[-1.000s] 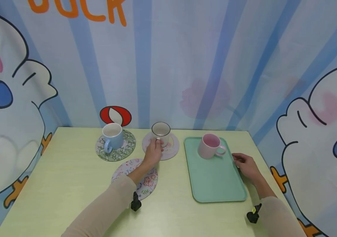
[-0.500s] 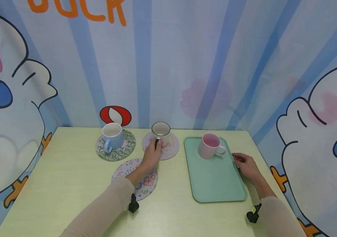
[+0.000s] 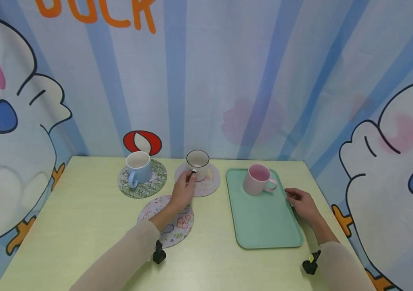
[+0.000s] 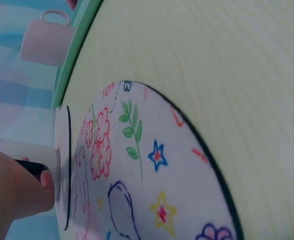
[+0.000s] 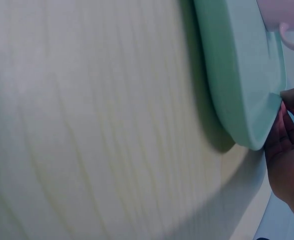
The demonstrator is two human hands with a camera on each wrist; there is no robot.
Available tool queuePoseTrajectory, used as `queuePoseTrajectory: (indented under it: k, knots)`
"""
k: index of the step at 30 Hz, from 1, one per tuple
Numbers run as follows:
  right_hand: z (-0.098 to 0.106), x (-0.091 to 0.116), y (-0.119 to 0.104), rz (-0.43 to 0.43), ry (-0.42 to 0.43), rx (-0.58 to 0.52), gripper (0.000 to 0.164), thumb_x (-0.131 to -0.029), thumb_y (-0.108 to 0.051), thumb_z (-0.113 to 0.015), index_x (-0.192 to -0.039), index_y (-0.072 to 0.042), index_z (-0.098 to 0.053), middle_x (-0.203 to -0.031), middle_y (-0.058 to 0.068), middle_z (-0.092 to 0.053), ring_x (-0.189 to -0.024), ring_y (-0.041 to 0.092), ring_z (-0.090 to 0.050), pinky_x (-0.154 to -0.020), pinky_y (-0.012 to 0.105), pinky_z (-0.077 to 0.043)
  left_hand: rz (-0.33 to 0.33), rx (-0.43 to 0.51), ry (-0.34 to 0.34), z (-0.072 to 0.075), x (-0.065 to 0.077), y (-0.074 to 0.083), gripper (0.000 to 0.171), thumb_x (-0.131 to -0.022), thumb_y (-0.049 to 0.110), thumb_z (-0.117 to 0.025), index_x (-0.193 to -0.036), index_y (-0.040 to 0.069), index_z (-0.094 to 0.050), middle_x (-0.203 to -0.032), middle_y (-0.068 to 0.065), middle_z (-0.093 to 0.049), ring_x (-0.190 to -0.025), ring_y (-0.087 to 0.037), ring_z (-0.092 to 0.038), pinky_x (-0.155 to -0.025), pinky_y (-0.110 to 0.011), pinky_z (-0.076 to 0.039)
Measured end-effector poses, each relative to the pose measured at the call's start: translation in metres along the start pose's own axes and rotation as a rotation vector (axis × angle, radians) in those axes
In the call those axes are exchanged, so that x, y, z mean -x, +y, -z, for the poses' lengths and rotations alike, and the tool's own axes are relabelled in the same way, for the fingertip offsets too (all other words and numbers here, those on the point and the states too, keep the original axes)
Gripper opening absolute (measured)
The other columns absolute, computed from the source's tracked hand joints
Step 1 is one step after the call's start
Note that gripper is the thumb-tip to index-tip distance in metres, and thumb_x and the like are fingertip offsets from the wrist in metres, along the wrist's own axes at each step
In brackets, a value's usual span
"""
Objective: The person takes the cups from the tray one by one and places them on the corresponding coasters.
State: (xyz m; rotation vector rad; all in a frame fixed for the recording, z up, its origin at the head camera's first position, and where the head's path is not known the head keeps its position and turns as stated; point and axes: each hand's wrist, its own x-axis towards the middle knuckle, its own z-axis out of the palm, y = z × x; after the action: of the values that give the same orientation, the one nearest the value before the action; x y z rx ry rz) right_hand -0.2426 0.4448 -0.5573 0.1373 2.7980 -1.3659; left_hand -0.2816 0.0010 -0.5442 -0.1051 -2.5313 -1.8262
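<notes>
A white mug (image 3: 202,165) with a dark rim stands upright on a pale pink round mat (image 3: 211,184). My left hand (image 3: 184,190) holds it by the handle, whose dark edge (image 4: 34,168) shows between the fingers in the left wrist view. At the right edge of the green tray (image 3: 264,226), my right hand (image 3: 303,206) pinches the rim; in the right wrist view the thumb lies on top and the other fingers reach below. On the far part of that tray sits a pink mug (image 3: 253,184), its handle pointing right.
To the left, a light blue mug (image 3: 141,171) rests on a green patterned round mat (image 3: 157,182). Another round mat with coloured drawings (image 3: 181,226) lies under my left forearm. A printed curtain (image 3: 206,81) hangs behind the table's (image 3: 64,226) far edge.
My left hand and forearm have shifted slightly left and toward me, while the fingers stay at the white mug's handle. The mug, the tray and my right hand keep their places.
</notes>
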Motion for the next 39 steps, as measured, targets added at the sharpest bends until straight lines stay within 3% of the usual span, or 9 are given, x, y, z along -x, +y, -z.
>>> queuePoseTrajectory:
  k: [8, 16, 31, 39]
  knots:
    - [-0.001, 0.0, 0.001, -0.007, -0.001, -0.01, 0.041, -0.108, -0.008, -0.057, -0.147, 0.004, -0.057, -0.127, 0.025, -0.062, -0.1, 0.021, -0.06, -0.071, 0.028, -0.054, -0.014, -0.028, 0.009, 0.012, 0.006, 0.006, 0.042, -0.116, 0.032, -0.04, -0.143, 0.001, -0.052, -0.137, -0.016, -0.058, -0.128, -0.031, -0.058, -0.109, -0.049, -0.047]
    - [0.0, -0.002, 0.002, -0.006, 0.006, -0.015, 0.04, -0.108, -0.008, -0.057, -0.146, 0.003, -0.058, -0.126, 0.024, -0.063, -0.099, 0.018, -0.059, -0.071, 0.027, -0.054, -0.024, -0.065, 0.038, 0.024, 0.009, 0.014, 0.045, -0.116, 0.036, -0.039, -0.145, 0.003, -0.051, -0.14, -0.014, -0.056, -0.132, -0.03, -0.054, -0.113, -0.049, -0.045]
    - [-0.001, 0.002, -0.003, -0.011, -0.001, -0.016, 0.041, -0.108, -0.008, -0.057, -0.147, 0.005, -0.057, -0.128, 0.026, -0.062, -0.1, 0.019, -0.06, -0.071, 0.028, -0.054, -0.203, 0.027, 0.07, 0.025, 0.014, 0.034, 0.041, -0.115, 0.026, -0.049, -0.146, 0.001, -0.053, -0.138, -0.015, -0.058, -0.128, -0.03, -0.059, -0.107, -0.047, -0.05]
    - [-0.001, 0.0, 0.0, -0.015, 0.006, -0.005, 0.04, -0.108, -0.008, -0.058, -0.146, 0.005, -0.058, -0.126, 0.026, -0.063, -0.098, 0.016, -0.06, -0.071, 0.027, -0.054, -0.247, 0.067, 0.045, 0.021, 0.016, 0.045, 0.041, -0.113, 0.023, -0.052, -0.146, -0.002, -0.053, -0.136, -0.014, -0.06, -0.129, -0.028, -0.058, -0.111, -0.043, -0.048]
